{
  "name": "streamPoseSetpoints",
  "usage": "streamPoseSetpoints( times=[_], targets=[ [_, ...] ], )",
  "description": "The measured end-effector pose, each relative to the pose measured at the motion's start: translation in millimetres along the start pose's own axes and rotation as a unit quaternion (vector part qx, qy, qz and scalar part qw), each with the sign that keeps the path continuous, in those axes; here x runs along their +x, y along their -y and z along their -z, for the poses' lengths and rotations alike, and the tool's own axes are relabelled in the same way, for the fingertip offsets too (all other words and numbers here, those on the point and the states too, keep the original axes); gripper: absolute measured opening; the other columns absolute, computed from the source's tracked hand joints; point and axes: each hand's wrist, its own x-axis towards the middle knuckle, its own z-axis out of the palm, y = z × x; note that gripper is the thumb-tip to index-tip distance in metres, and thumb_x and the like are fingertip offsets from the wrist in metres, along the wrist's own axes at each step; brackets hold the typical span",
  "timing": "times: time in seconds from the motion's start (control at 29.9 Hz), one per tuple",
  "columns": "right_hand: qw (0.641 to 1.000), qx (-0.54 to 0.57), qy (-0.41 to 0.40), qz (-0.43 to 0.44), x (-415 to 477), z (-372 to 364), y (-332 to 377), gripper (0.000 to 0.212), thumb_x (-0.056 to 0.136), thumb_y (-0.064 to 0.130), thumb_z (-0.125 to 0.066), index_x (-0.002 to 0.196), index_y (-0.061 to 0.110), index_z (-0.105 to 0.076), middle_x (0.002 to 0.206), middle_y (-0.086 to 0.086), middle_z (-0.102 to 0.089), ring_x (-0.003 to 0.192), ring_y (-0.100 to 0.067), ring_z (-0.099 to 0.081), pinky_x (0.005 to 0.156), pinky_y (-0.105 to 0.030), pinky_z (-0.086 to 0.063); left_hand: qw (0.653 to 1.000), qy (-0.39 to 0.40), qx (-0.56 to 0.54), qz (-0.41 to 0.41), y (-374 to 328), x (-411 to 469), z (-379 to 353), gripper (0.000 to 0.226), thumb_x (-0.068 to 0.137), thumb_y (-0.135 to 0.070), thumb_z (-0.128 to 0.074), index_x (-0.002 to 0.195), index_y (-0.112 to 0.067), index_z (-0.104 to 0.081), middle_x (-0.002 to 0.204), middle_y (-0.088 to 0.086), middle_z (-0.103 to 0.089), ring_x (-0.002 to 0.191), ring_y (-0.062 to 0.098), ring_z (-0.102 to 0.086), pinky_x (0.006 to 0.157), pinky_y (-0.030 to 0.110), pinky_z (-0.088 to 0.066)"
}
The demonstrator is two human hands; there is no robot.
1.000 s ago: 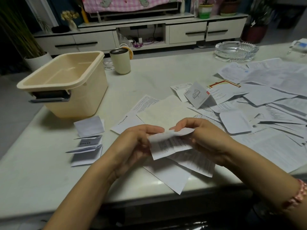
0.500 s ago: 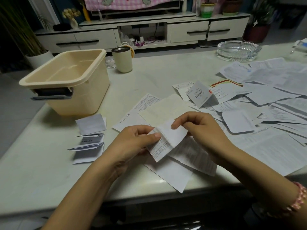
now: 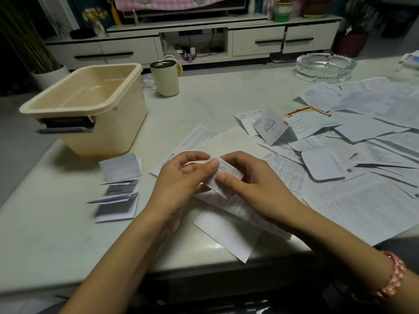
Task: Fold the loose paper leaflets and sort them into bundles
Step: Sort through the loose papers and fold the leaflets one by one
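Printed leaflet (image 3: 226, 175) is being pinched between left hand (image 3: 181, 177) and right hand (image 3: 254, 184), fingers curled on it, over near-centre bench (image 3: 215, 94). White sheet (image 3: 229, 236) is reaching the near edge. Folded bundle (image 3: 118, 196) is lying near-left, loose sheets (image 3: 362, 132) right.

Printed leaflet (image 3: 229, 172), folded narrow, pinched between left hand (image 3: 181, 180) and right hand (image 3: 254, 184); folded bundles (image 3: 118, 198) lie left, loose sheets (image 3: 362, 155) sprawl right.

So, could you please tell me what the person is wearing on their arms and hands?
Both forearms are bare, with no sleeves in view. The right wrist carries a pink beaded bracelet. The left hand and right hand wear no gloves, and I can see no rings or watch.
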Motion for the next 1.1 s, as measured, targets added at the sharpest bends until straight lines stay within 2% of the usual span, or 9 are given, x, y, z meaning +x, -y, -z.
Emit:
streamPoseSetpoints(
  times=[0.07,0.17,0.3,0.4,0.6,0.74,0.87,1.04,1.1],
  targets=[
    [0.999,0.04,0.003,-0.027,1,3,0,0.013,0.088,0.009,-0.061,0.101,0.01,-0.063,0.074,0.0,-0.065,0.061,-0.009,-0.06,0.068,-0.031,-0.053,0.999,-0.012,0.029,-0.01,3,2,0,0.019,0.079,-0.016,-0.068,0.098,-0.016,-0.063,0.072,0.002,-0.065,0.068,0.008,-0.062,0.062,0.02,-0.051],
    [0.992,0.105,0.011,-0.073,2,5,-1,0.014,0.087,0.002,-0.06,0.1,0.003,-0.063,0.071,-0.005,-0.062,0.054,-0.01,-0.058,0.071,-0.042,-0.057,0.995,-0.018,0.088,-0.044,6,5,2,0.007,0.084,-0.019,-0.065,0.09,-0.019,-0.068,0.081,0.0,-0.064,0.073,0.006,-0.057,0.066,0.022,-0.045],
    [0.987,0.13,0.017,-0.093,4,7,-3,0.015,0.087,0.0,-0.06,0.101,0.003,-0.064,0.079,-0.009,-0.063,0.059,-0.011,-0.058,0.061,-0.025,-0.056,0.99,-0.009,0.12,-0.067,9,8,3,0.007,0.085,-0.014,-0.064,0.08,-0.016,-0.068,0.081,-0.001,-0.068,0.075,0.01,-0.061,0.068,0.024,-0.053],
    [0.986,0.13,0.008,-0.1,3,5,-6,0.014,0.087,0.002,-0.06,0.1,0.005,-0.065,0.079,-0.007,-0.065,0.06,-0.012,-0.06,0.06,-0.024,-0.055,0.984,-0.007,0.148,-0.098,12,6,3,0.009,0.086,-0.009,-0.062,0.078,-0.013,-0.065,0.076,0.002,-0.066,0.068,0.007,-0.062,0.06,0.021,-0.054],
    [0.98,0.168,-0.039,-0.098,3,1,-1,0.009,0.089,0.004,-0.058,0.087,0.009,-0.066,0.064,0.0,-0.062,0.045,-0.003,-0.055,0.045,-0.014,-0.044,0.973,-0.033,0.179,-0.144,10,3,4,0.014,0.087,-0.003,-0.061,0.077,-0.012,-0.062,0.072,0.006,-0.062,0.056,0.002,-0.059,0.048,0.015,-0.049],
    [0.982,0.157,-0.068,-0.081,2,-5,3,0.014,0.089,0.003,-0.059,0.08,0.011,-0.067,0.047,0.009,-0.057,0.038,-0.003,-0.044,0.042,-0.013,-0.037,0.971,-0.052,0.175,-0.155,10,-2,8,0.011,0.087,-0.003,-0.061,0.079,-0.011,-0.063,0.072,0.006,-0.062,0.05,0.005,-0.057,0.05,0.022,-0.053],
    [0.982,0.158,-0.057,-0.087,-3,-17,5,0.01,0.09,0.005,-0.058,0.089,0.007,-0.068,0.056,0.007,-0.059,0.041,-0.005,-0.045,0.043,-0.015,-0.039,0.979,-0.036,0.169,-0.112,8,-7,20,0.003,0.084,-0.001,-0.064,0.086,-0.004,-0.064,0.079,0.013,-0.061,0.052,0.004,-0.06,0.051,0.021,-0.054],
    [0.974,0.19,-0.013,-0.121,-13,-26,9,0.016,0.088,0.004,-0.059,0.102,-0.001,-0.06,0.071,-0.014,-0.062,0.049,-0.009,-0.056,0.049,-0.017,-0.047,0.978,-0.057,0.181,-0.088,7,-20,41,0.007,0.084,-0.002,-0.064,0.081,-0.008,-0.062,0.071,0.005,-0.059,0.045,0.005,-0.058,0.056,0.028,-0.057],
    [0.969,0.209,0.003,-0.131,-16,-35,13,0.015,0.088,0.001,-0.058,0.101,-0.006,-0.058,0.074,-0.019,-0.062,0.049,-0.011,-0.057,0.05,-0.018,-0.049,0.98,-0.058,0.171,-0.079,6,-29,55,0.008,0.085,-0.002,-0.063,0.08,-0.008,-0.061,0.068,0.006,-0.059,0.043,0.007,-0.057,0.051,0.022,-0.055]
  ],
)
